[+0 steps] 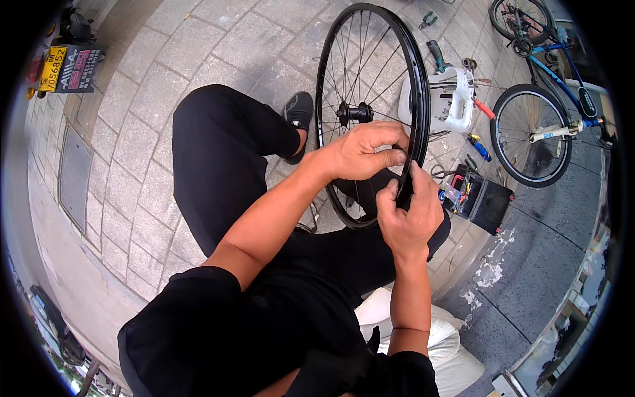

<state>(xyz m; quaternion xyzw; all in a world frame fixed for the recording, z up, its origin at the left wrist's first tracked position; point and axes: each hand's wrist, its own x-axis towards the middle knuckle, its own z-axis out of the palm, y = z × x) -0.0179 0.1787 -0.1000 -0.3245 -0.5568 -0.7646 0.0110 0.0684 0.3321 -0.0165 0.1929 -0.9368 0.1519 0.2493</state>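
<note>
A bare black bicycle wheel stands upright before me, leaning slightly, its thin spokes running to a black hub. My left hand reaches across its near part, with thumb and fingers closed on the rim. Just below, my right hand pinches the same rim between thumb and fingers. The thumbs are close together on either side of the rim's edge. Whether a thin strip lies under the fingertips cannot be made out. The wheel's lower end is down between my legs, partly hidden by my hands and trousers.
A cut white plastic container with tools stands right of the wheel. Around it lie a green power tool, pliers and a blue screwdriver. An open black toolbox is nearer. A blue bicycle is at far right.
</note>
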